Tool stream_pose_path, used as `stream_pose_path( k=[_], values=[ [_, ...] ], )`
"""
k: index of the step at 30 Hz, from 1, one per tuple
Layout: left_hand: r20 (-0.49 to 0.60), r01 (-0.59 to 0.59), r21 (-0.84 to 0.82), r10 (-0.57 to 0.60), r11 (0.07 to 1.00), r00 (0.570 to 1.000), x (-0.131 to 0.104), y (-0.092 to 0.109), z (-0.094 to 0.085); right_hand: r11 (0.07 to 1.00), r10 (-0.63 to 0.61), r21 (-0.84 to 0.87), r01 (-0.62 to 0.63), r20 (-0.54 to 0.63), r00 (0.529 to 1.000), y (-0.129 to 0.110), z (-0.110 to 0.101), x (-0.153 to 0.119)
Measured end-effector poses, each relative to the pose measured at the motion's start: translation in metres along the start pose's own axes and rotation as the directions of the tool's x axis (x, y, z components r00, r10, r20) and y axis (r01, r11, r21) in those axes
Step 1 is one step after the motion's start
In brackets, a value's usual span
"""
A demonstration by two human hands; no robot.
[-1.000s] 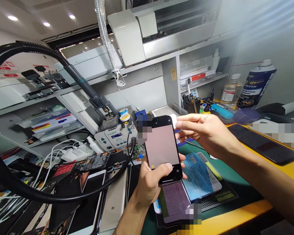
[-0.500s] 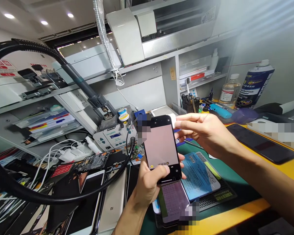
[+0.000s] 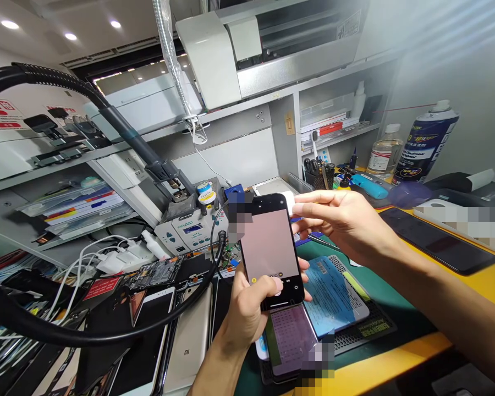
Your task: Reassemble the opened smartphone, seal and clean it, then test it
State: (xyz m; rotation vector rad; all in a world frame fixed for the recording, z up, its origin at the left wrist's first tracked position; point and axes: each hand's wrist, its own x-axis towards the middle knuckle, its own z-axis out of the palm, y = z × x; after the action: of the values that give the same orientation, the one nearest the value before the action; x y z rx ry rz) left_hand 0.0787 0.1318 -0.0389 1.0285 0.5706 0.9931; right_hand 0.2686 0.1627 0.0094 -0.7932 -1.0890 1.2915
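A black phone point(image 3: 271, 245) is held upright in my left hand point(image 3: 249, 305), its thumb on the lower part of the screen. The screen shows a camera view filled with plain pale pink. My right hand point(image 3: 338, 220) pinches a small white piece point(image 3: 289, 202) at the phone's upper right corner, partly hidden behind the phone. Below the phone lies another phone point(image 3: 292, 341) with a lit purplish screen. Beside it a blue-covered device point(image 3: 334, 294) rests on a black perforated pad point(image 3: 379, 324).
Several phones and parts, including a gold phone point(image 3: 187, 344), crowd the left. A black hose point(image 3: 119, 335) arcs over them. Behind stands a soldering station point(image 3: 190, 231). At right are a spray can point(image 3: 427, 143), a bottle point(image 3: 383, 154) and a dark phone point(image 3: 437, 239).
The whole view has shifted slightly, so things appear a little further left. Both hands keep nearly the same hold, and the left thumb has moved slightly on the screen.
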Motion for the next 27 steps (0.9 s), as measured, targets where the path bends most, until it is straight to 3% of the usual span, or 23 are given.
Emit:
stream_pose_path(
  k=[8, 17, 21, 24, 27],
  values=[
    [-0.039, 0.026, 0.015, -0.025, 1.0, 0.999, -0.001, 0.004, 0.004, 1.0, 0.002, 0.003, -0.002, 0.005, 1.0, 0.0, 0.0, 0.0],
    [0.015, 0.009, -0.019, -0.008, 1.0, 1.0, -0.001, 0.003, 0.001, 0.999, -0.036, -0.021, 0.035, -0.056, 0.998, 0.001, 0.003, -0.001],
    [0.037, -0.004, -0.045, 0.005, 0.999, 0.999, -0.001, 0.002, 0.0, 0.946, -0.194, -0.289, 0.148, -0.139, 0.971, 0.004, 0.002, -0.002],
    [0.033, 0.0, -0.058, 0.002, 0.998, 0.999, -0.002, 0.001, -0.002, 0.786, -0.305, -0.587, 0.194, -0.096, 0.948, 0.008, -0.001, -0.001],
    [0.038, -0.017, -0.075, 0.02, 0.997, 0.999, -0.002, 0.0, -0.004, 0.642, -0.304, -0.75, 0.161, -0.056, 0.951, 0.011, -0.005, 0.0]
  ],
)
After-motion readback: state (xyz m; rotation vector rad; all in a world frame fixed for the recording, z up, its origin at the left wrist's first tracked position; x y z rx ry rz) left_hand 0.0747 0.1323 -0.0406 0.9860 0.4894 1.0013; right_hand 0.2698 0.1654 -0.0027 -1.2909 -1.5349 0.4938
